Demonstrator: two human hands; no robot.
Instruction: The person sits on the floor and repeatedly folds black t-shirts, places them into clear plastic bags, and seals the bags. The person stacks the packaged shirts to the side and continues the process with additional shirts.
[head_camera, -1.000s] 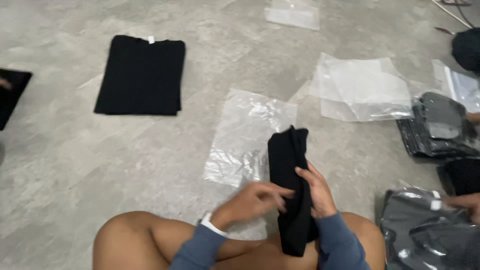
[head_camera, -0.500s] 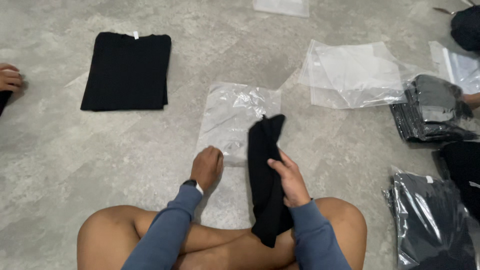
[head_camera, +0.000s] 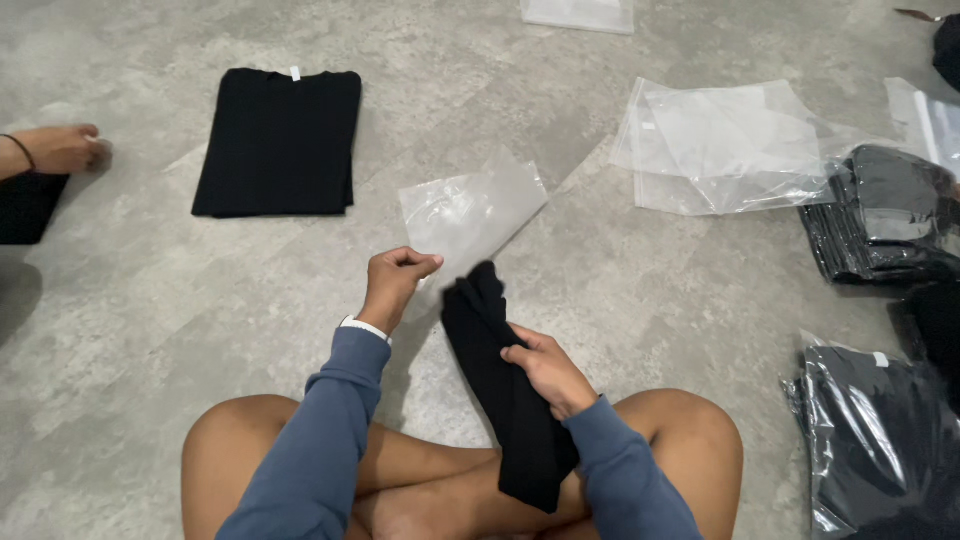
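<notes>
I sit cross-legged on a grey floor. My left hand (head_camera: 393, 283) is closed on the near edge of a clear plastic bag (head_camera: 470, 212) and lifts it off the floor. My right hand (head_camera: 545, 372) grips a folded black garment (head_camera: 505, 395) that stands upright over my lap, its top end next to the bag's lower edge. Both forearms wear blue sleeves.
A folded black shirt (head_camera: 278, 142) lies flat at the upper left. Another person's hand (head_camera: 58, 148) rests at the left edge. Empty clear bags (head_camera: 725, 145) lie at the upper right. Bagged black garments are stacked at the right (head_camera: 880, 215) and lower right (head_camera: 875, 445).
My left hand went from pressing flat on the bag to pinching its near edge and lifting it. The black garment stayed in my right hand, now lower and nearer the bag.
</notes>
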